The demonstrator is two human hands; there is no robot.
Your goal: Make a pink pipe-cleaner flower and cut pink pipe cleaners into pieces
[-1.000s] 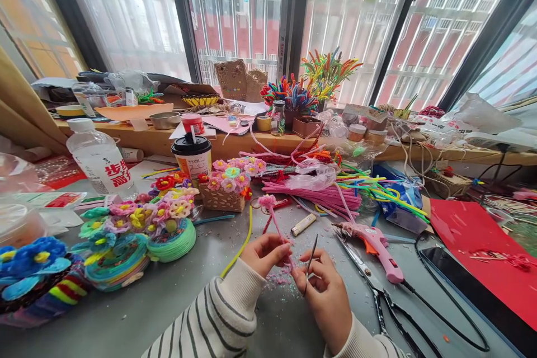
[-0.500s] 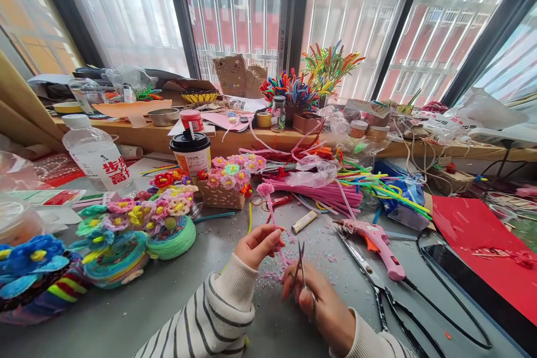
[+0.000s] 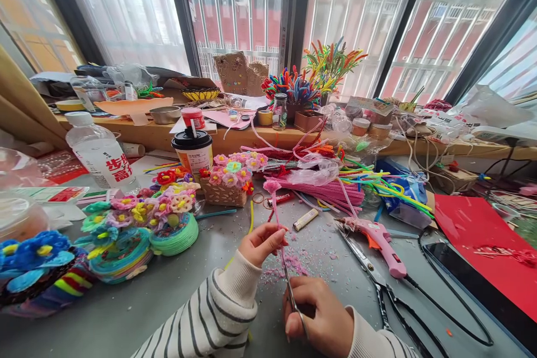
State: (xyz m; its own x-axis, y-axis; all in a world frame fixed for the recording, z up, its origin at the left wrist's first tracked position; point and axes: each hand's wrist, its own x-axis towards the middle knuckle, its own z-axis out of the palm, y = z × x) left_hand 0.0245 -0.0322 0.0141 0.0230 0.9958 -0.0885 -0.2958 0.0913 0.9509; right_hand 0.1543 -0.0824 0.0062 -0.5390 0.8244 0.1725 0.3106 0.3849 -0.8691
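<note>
Between thumb and fingers, my left hand (image 3: 264, 241) pinches a pink pipe cleaner (image 3: 274, 210) whose top ends in a fluffy knob. Its stem stands nearly upright and runs down below my fingers. My right hand (image 3: 321, 313) is closed round the handles of small scissors (image 3: 290, 288). The scissor blades point up and meet the lower end of the stem, just below my left hand. Whether they cut into it I cannot tell. Pink fluff clippings (image 3: 296, 264) lie on the grey table (image 3: 176, 302) behind the scissors.
To the right lie a pink glue gun (image 3: 384, 246), large scissors (image 3: 371, 274) and a phone (image 3: 474, 291). A lighter (image 3: 306, 219) and a bundle of pink pipe cleaners (image 3: 319, 191) lie beyond my hands. Flower pots (image 3: 174, 238), a cup (image 3: 193, 154) and a bottle (image 3: 98, 151) stand left.
The small scissors have swung from upright and apart to a slant against the stem, their blades closer together. My right hand has turned and moved slightly down. My left hand keeps its pinch.
</note>
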